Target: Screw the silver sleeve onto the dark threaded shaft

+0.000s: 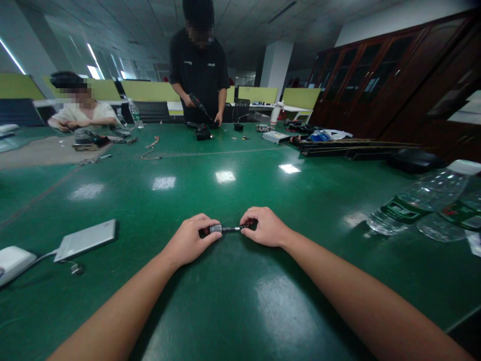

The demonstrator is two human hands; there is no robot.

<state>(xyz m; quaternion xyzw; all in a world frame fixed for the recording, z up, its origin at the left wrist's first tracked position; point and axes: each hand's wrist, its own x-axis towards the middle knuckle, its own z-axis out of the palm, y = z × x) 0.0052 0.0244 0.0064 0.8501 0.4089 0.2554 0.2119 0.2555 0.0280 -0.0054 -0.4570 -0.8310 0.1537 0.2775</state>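
In the middle of the head view, my left hand (192, 239) pinches a short silver-and-black cylinder (215, 228) between thumb and fingers. From its right end a thin dark shaft (229, 229) with a bright metal tip runs level toward my right hand (267, 227). The thumb and fingertips of that hand close around a small dark, coil-like piece (243, 227) at the tip of the shaft. The fingers partly cover both parts, so I cannot tell whether the dark piece is attached to the shaft. Both hands are low over the green tabletop (210, 281).
A silver power-bank-like box (86, 240) with a cable lies at left, beside a white device (15, 263). Water bottles (417, 200) stand at right. Across the table, one person (199, 65) holds a power drill (199, 104); another person (84, 118) sits at left.
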